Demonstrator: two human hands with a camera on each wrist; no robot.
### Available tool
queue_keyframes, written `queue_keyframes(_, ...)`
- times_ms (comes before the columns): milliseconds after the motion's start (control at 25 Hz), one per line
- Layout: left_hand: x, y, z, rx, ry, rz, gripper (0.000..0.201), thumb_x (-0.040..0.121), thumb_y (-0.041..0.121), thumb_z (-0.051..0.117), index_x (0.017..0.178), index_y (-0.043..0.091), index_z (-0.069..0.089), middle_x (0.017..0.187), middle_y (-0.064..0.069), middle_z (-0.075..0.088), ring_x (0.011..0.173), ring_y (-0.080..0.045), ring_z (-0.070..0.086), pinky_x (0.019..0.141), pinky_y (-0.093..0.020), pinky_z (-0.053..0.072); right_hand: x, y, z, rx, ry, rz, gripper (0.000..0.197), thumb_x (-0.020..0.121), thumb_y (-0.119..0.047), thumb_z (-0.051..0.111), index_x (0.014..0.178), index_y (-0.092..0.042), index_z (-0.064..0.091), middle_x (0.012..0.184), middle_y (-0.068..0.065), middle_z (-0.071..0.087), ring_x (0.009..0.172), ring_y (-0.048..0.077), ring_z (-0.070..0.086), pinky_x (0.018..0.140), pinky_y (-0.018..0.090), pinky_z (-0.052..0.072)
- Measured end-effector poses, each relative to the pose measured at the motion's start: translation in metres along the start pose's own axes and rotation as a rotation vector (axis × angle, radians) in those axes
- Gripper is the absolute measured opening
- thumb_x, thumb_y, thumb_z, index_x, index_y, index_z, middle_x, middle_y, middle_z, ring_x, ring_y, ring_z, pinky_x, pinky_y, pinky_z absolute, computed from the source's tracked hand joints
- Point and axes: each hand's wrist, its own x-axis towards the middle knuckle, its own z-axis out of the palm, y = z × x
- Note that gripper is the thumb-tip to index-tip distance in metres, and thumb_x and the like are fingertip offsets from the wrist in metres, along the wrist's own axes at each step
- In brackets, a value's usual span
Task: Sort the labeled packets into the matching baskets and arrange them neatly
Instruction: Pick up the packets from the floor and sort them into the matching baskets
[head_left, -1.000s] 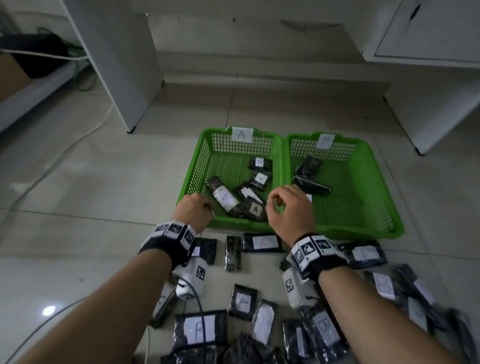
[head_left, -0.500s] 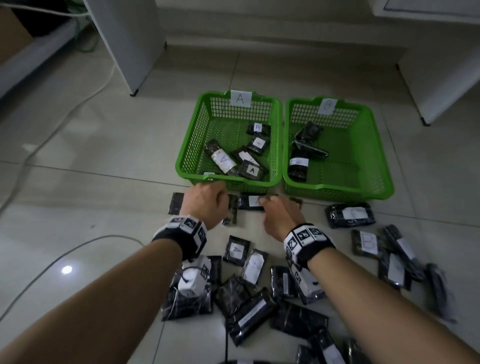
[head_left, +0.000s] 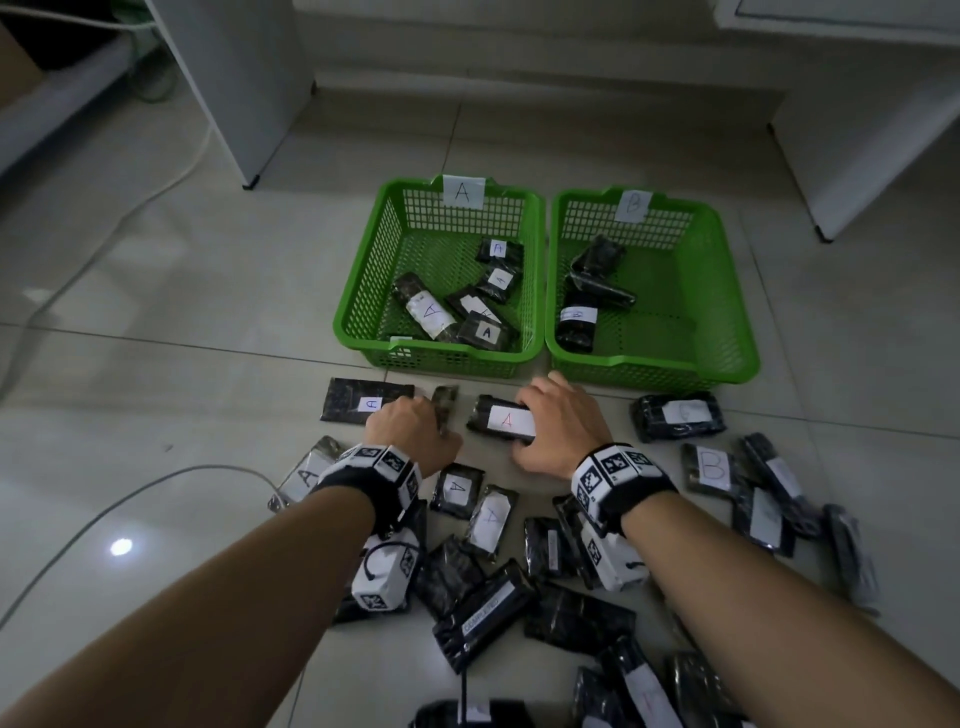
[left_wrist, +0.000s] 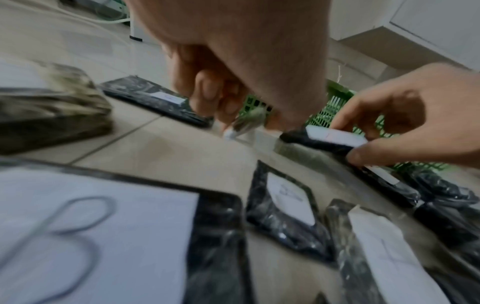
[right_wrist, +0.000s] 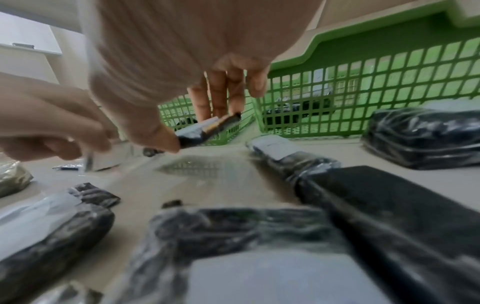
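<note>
Two green baskets stand side by side on the tiled floor, basket A (head_left: 447, 364) on the left and basket B (head_left: 649, 371) on the right, each with several black packets inside. Just in front of them my right hand (head_left: 540, 426) grips a black packet labelled A (head_left: 504, 418), thumb on its near edge and fingers over the far edge (right_wrist: 207, 129). My left hand (head_left: 415, 421) has its fingers curled round a narrow dark packet (head_left: 444, 405), held on edge just off the floor (left_wrist: 244, 123); its label is hidden.
Many loose black packets lie on the floor around my wrists, among them a flat A packet (head_left: 363, 402) at the left and B packets (head_left: 675, 415) (head_left: 711, 467) at the right. A grey cable (head_left: 130, 499) curves at the left. White furniture legs (head_left: 249, 93) stand behind the baskets.
Both hands have come back from above the baskets to the row of packets in front of them, and each has taken hold of a packet. The view has tilted down.
</note>
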Motion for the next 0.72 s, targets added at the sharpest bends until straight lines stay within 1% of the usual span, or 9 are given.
queue_keyframes(120,-0.017,-0.015,-0.008,-0.307,-0.015,0.121,0.033,0.085,0.039,0.035,0.071,0.013,0.050,0.069,-0.008,0.057,0.066,-0.029,0.056,0.060,-0.033,0.044,-0.014,0.004,-0.011,0.074,0.162,-0.056,0.046,0.069,-0.042,0.061,0.106,-0.015,0.060,0.100,-0.003,0.055,0.095,0.017,0.049,0.079,0.033,0.050)
queue_keyframes(200,-0.022,-0.026,-0.017,-0.556,0.061,0.160,0.035,0.082,0.034,0.031,0.075,0.007,0.053,0.073,-0.013,0.059,0.072,-0.032,0.055,0.068,-0.039,0.046,-0.019,0.006,-0.020,0.094,0.255,-0.056,0.050,0.073,-0.044,0.058,0.112,-0.012,0.059,0.105,-0.001,0.055,0.096,0.017,0.050,0.082,0.030,0.049)
queue_keyframes(280,-0.027,-0.033,-0.027,-0.573,0.144,0.159,0.052,0.086,0.033,0.027,0.100,0.002,0.066,0.100,-0.019,0.067,0.095,-0.032,0.059,0.089,-0.040,0.043,-0.020,0.006,-0.029,0.092,0.316,-0.046,0.053,0.075,-0.044,0.058,0.116,-0.009,0.059,0.108,0.001,0.054,0.097,0.018,0.050,0.083,0.030,0.049)
queue_keyframes(360,-0.028,-0.037,-0.036,-0.534,0.211,0.138,0.060,0.090,0.036,0.024,0.120,0.004,0.064,0.119,-0.017,0.064,0.113,-0.029,0.055,0.097,-0.035,0.037,-0.017,0.003,-0.035,0.097,0.378,-0.055,0.053,0.076,-0.041,0.059,0.116,-0.007,0.059,0.107,0.003,0.054,0.096,0.019,0.051,0.082,0.033,0.050)
queue_keyframes(400,-0.025,-0.039,-0.040,-0.565,0.252,0.125,0.056,0.091,0.037,0.025,0.116,0.007,0.065,0.114,-0.016,0.064,0.109,-0.029,0.056,0.093,-0.035,0.038,-0.015,0.003,-0.037,0.104,0.402,-0.058,0.051,0.077,-0.040,0.059,0.116,-0.006,0.058,0.107,0.004,0.054,0.096,0.020,0.050,0.082,0.034,0.049)
queue_keyframes(520,0.001,-0.045,-0.059,-0.662,0.413,0.116,0.028,0.096,0.026,0.034,0.079,0.016,0.053,0.071,-0.008,0.057,0.067,-0.031,0.055,0.062,-0.036,0.038,-0.004,0.000,-0.043,0.115,0.464,-0.043,0.045,0.081,-0.036,0.063,0.116,-0.009,0.058,0.106,0.004,0.057,0.096,0.023,0.051,0.085,0.036,0.047)
queue_keyframes(560,0.011,-0.045,-0.066,-0.623,0.453,0.114,0.027,0.100,0.021,0.036,0.080,0.014,0.052,0.068,-0.008,0.057,0.061,-0.029,0.053,0.059,-0.034,0.037,0.002,-0.001,-0.045,0.110,0.481,-0.024,0.040,0.082,-0.035,0.065,0.113,-0.010,0.059,0.103,0.003,0.060,0.095,0.023,0.052,0.085,0.038,0.047)
queue_keyframes(640,0.029,-0.046,-0.079,-0.492,0.493,0.092,0.019,0.103,0.018,0.039,0.104,0.010,0.055,0.073,-0.008,0.064,0.060,-0.025,0.056,0.058,-0.031,0.041,0.016,-0.005,-0.049,0.094,0.496,0.036,0.031,0.082,-0.036,0.067,0.104,-0.014,0.064,0.097,0.000,0.065,0.093,0.024,0.054,0.083,0.039,0.046)
queue_keyframes(720,0.046,-0.049,-0.083,-0.380,0.453,0.099,0.021,0.103,0.019,0.041,0.123,0.016,0.044,0.074,-0.003,0.063,0.064,-0.021,0.059,0.060,-0.030,0.046,0.034,-0.011,-0.052,0.079,0.461,0.104,0.028,0.084,-0.039,0.067,0.101,-0.016,0.068,0.096,-0.002,0.069,0.095,0.024,0.055,0.084,0.038,0.045)
